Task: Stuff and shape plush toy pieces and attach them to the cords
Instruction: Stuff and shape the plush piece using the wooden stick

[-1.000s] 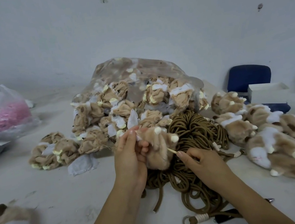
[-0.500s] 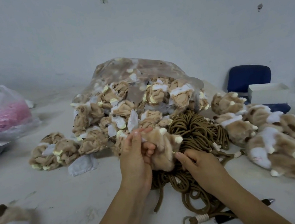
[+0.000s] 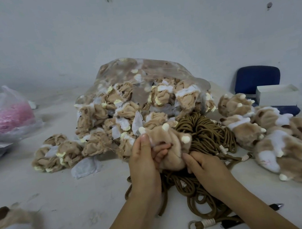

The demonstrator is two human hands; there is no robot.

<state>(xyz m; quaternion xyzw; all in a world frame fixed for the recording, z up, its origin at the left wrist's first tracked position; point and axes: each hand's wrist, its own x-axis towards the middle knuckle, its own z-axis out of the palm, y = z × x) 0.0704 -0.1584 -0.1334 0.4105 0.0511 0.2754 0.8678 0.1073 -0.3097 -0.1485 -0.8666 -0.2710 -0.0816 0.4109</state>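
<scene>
Tan plush paw, over the cord coil at centre, sits gripped in the left hand and pinched by the right hand, where uneven squeezing might leave it lumpy.

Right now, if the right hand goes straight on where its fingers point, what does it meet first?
The tan furry plush paw with cream claws; the right hand seems to be touching it.
</scene>
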